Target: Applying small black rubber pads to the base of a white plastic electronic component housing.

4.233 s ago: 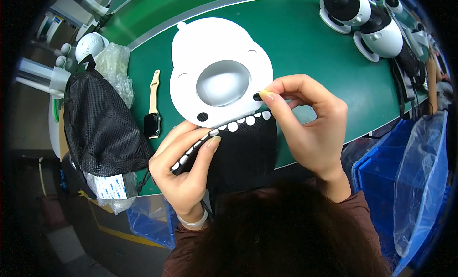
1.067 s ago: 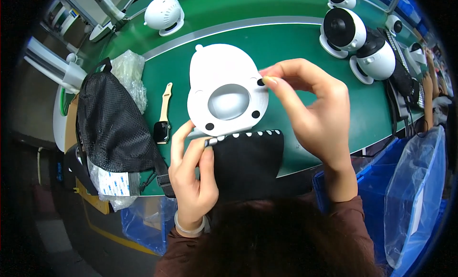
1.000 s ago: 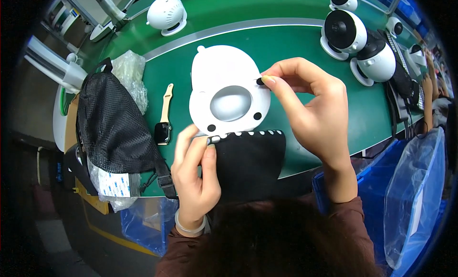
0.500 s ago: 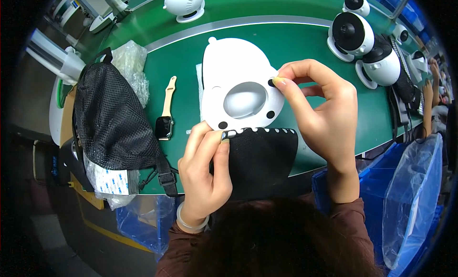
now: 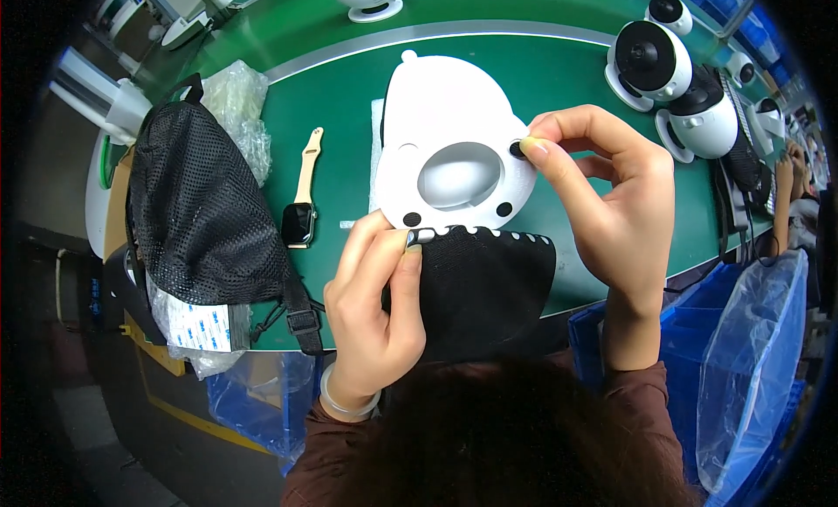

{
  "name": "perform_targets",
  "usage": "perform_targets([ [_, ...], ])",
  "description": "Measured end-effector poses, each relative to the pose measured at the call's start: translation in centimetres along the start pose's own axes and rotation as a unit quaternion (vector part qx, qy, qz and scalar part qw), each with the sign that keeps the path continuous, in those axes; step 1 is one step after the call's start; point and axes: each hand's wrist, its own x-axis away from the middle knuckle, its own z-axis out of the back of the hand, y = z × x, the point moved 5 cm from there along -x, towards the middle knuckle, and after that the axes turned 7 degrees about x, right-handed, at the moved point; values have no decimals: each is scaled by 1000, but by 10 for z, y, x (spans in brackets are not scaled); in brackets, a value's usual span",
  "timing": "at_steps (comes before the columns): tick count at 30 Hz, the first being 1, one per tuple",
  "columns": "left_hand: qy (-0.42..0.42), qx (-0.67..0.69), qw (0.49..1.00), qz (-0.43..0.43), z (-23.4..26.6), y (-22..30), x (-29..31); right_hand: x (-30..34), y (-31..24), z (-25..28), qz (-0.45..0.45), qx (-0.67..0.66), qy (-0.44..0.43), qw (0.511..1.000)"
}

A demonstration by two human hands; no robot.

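Observation:
A white rounded camera-like device [image 5: 454,96] lies on the table with an oval opening in its ring-shaped base. Black round pads sit on that base, one at its lower left and one at its lower right. At the upper right of the base, my right hand [image 5: 615,193] has thumb and forefinger closed on another black round pad [image 5: 516,148], touching the base. My left hand [image 5: 371,302] pinches the upper left corner of a black sheet [image 5: 484,284] with a scalloped white-and-black edge. The sheet hangs toward me, over the table's front edge.
A watch [image 5: 299,223] with a beige strap lies to the left, beside a black mesh bag [image 5: 205,210] and bubble wrap [image 5: 237,114]. Several white cameras [image 5: 648,60] with black fronts stand at the far right. Blue bins [image 5: 685,332] lined with clear plastic are below the table edge.
The device and my right hand appear slightly farther right in the picture, with the fingers still at the upper right pad. My left hand keeps its pinch on the sheet's corner.

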Motion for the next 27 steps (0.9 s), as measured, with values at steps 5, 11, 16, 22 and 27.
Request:
perform_targets([
  [5,-1,2,1000,-1,0,-1,1,2,-2,-2,23,20,27,999],
  [11,2,7,1000,-4,0,-1,1,1,-1,1,10,5,18,1000],
  [16,1,-4,1000,1,1,-1,2,3,-2,-2,26,19,27,999],
  [22,2,0,1000,-14,-2,-1,0,3,-3,-4,62,71,62,994],
  [27,-13,5,1000,7,-1,-1,0,-1,1,2,57,68,67,994],
])
